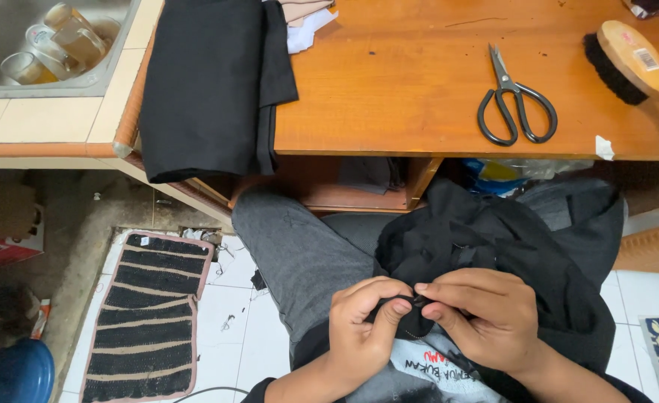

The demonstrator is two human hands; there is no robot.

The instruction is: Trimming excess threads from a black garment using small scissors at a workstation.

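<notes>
Hands meet low over my lap, left hand (363, 328) and right hand (479, 317) pinching together on a crumpled black fabric garment (493, 239) bunched up and rightward, nearer my right, below the orange wooden worktop (389, 82).

Open tabletop (389, 82) between folded black cloth (210, 82) and scissors (516, 104).

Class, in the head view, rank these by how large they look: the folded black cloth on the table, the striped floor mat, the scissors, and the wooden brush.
1. Folded black cloth
2. Striped floor mat, nearly as large
3. Scissors and wooden brush: too alike to rank; the brush is cut off by the frame edge.
</notes>
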